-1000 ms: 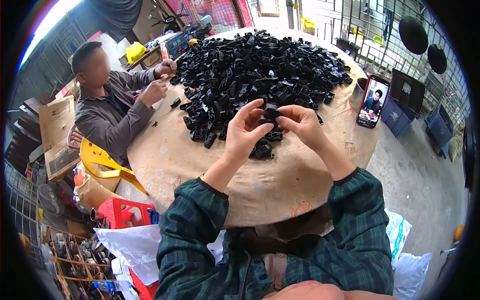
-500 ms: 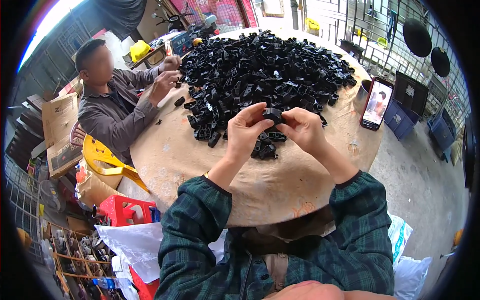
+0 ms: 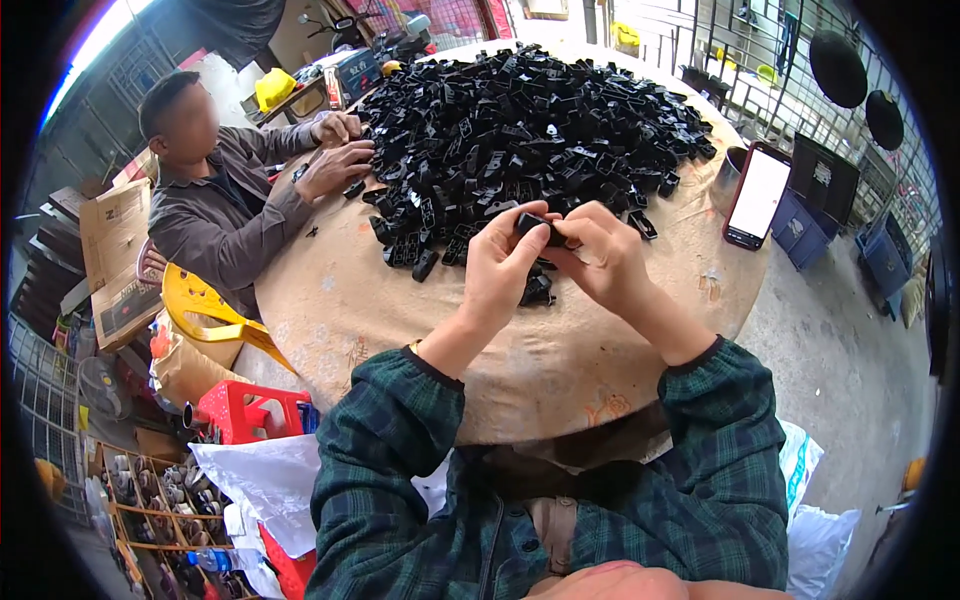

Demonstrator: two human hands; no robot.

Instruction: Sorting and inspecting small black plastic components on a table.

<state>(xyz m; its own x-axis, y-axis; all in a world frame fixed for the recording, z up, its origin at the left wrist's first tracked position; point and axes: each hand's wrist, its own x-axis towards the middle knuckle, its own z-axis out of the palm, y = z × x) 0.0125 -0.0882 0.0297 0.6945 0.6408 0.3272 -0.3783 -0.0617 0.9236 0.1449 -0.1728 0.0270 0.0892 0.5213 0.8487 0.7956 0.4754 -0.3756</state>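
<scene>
A small black plastic part (image 3: pixel 536 228) is pinched between both hands over the near edge of a large heap of similar black plastic parts (image 3: pixel 520 130). My left hand (image 3: pixel 499 262) grips it with thumb and fingers. From the other side, my right hand (image 3: pixel 604 252) closes its thumb and fingertips on the part's right end. Fingers cover much of the part, so its exact shape cannot be made out. Just beneath my hands lies a loose black part (image 3: pixel 538 291) on the tablecloth (image 3: pixel 480 370).
Across the table's left side sits another person (image 3: pixel 225 200), hands at the heap's edge. A phone (image 3: pixel 757 195) stands propped at the right beside a dark cup (image 3: pixel 727 178). A yellow chair (image 3: pixel 205 305) and red stool (image 3: pixel 245 410) are at left; blue crates (image 3: pixel 800 235) stand right.
The black part has turned in my fingers, and my right hand has shifted slightly. The other person's hands have lowered to the table by the heap. The phone screen has turned mostly white.
</scene>
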